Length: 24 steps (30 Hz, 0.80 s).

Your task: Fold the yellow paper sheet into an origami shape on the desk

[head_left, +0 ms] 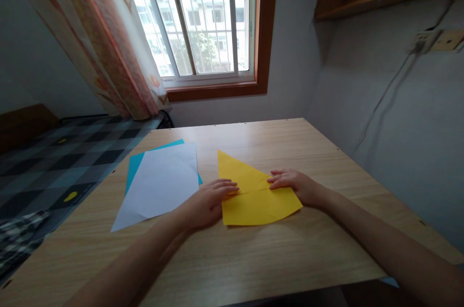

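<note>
On the pale wooden bench (290, 254), a piece of yellow paper (251, 183) lies near the middle, between the person's 2 hands. Its upper part tapers to a point at the far left, its lower part is broad with a curved near edge, and a line runs across it from the left hand towards the right hand.

The left hand (212, 197) lies palm down over the paper's left edge, its fingers stretched out and close together, their tips near that line. The right hand (290, 182) rests palm down at the right edge, fingers reaching inward and slightly spread, the tips on the paper near the line's other end. Neither hand appears to pinch the paper; both thumbs are hard to make out.

Left of the yellow paper, 2 more sheets lie overlapped: a white sheet (163, 181) on top and a blue sheet (135, 168) beneath, showing at the corners and edges. The left hand is just beside the white sheet's right side.

Beyond the bench is a barred window (206, 17) with a patterned curtain (105, 31) at its left. A bed (83, 142) with a checked cover stands to the left; a wooden shelf (395, 2) hangs at upper right, above a cord (384, 92) plugged into a wall socket (427, 40).
</note>
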Each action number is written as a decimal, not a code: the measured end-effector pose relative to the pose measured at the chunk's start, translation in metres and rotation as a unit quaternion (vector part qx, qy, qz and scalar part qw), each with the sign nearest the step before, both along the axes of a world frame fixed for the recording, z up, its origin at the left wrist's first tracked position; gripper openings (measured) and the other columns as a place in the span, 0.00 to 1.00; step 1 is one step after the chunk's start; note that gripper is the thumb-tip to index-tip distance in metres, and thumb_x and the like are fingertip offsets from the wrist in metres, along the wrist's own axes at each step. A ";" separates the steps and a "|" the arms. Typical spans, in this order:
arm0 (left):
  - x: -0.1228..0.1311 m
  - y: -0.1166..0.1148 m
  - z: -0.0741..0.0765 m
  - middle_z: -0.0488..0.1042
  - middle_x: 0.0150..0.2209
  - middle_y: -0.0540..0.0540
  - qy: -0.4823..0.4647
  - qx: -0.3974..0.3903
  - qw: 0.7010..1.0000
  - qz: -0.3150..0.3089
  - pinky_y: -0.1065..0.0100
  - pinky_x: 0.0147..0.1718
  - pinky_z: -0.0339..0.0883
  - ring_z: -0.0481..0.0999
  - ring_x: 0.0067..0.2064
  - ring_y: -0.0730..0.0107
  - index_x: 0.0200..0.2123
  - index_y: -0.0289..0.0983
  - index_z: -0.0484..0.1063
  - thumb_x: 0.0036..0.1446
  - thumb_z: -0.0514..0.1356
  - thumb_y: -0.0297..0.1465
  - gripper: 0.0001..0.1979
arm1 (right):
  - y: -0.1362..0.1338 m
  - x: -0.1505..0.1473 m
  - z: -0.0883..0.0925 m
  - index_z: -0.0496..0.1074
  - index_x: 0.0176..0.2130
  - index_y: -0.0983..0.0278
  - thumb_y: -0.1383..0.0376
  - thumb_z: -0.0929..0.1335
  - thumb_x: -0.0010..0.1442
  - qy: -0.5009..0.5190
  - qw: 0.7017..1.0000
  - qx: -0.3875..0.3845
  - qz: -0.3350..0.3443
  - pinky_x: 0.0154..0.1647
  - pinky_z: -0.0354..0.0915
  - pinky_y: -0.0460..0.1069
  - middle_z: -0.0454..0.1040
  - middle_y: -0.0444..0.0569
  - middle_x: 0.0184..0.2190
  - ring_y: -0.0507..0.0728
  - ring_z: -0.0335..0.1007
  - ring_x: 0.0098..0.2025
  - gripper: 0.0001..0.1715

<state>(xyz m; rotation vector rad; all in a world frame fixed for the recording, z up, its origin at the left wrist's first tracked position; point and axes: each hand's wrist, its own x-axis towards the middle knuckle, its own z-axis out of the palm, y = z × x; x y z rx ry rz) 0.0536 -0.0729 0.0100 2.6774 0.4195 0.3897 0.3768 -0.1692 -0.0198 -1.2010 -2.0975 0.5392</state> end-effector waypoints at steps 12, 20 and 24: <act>0.004 0.005 -0.010 0.76 0.52 0.46 0.018 0.064 0.998 0.012 0.61 0.55 0.67 0.73 0.55 0.63 0.46 0.40 0.75 0.58 0.56 0.29 0.14 | -0.001 0.017 -0.003 0.77 0.47 0.56 0.59 0.72 0.56 -0.095 0.994 0.034 -0.027 0.58 0.61 0.62 0.75 0.50 0.51 0.65 0.65 0.59 0.17; 0.009 0.005 -0.014 0.77 0.49 0.46 0.019 0.079 0.995 0.050 0.62 0.51 0.70 0.76 0.51 0.64 0.41 0.39 0.74 0.54 0.54 0.23 0.14 | 0.007 0.024 -0.010 0.78 0.42 0.56 0.61 0.72 0.56 -0.076 0.994 0.064 -0.036 0.53 0.65 0.58 0.77 0.50 0.47 0.62 0.71 0.51 0.12; 0.010 0.004 -0.015 0.77 0.49 0.46 0.016 0.079 0.994 0.067 0.62 0.49 0.70 0.76 0.51 0.63 0.39 0.39 0.74 0.53 0.54 0.21 0.13 | 0.007 0.025 -0.009 0.78 0.42 0.57 0.60 0.72 0.55 -0.096 0.993 0.063 -0.036 0.53 0.64 0.58 0.77 0.50 0.47 0.62 0.70 0.51 0.13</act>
